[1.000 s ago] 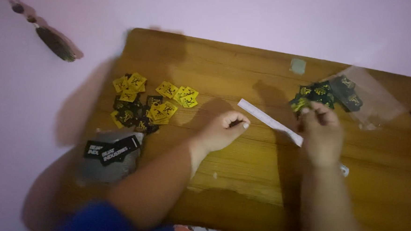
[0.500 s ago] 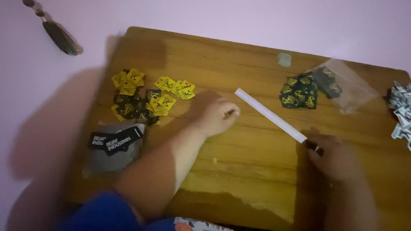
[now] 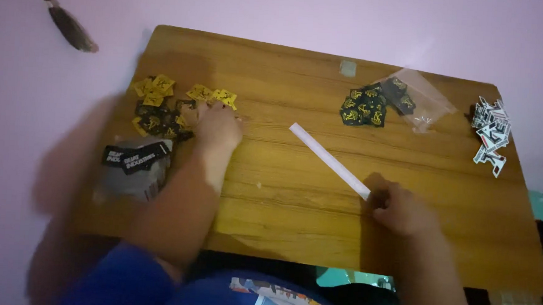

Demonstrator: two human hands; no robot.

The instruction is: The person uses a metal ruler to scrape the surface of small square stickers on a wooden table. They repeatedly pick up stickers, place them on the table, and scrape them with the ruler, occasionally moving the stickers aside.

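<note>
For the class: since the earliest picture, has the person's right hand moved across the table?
Yes. The right hand has moved from beside the clear bag toward the table's near edge.

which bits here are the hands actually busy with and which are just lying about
In hand:
- white strip, right hand at its near end
- yellow and black tags, left hand on them

Lying about:
- clear bag
- black tags
- black-and-white pieces
- grey pouch

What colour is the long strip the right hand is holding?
White, plain; the strip shows clearly in the head view, right hand at its near end.
</note>
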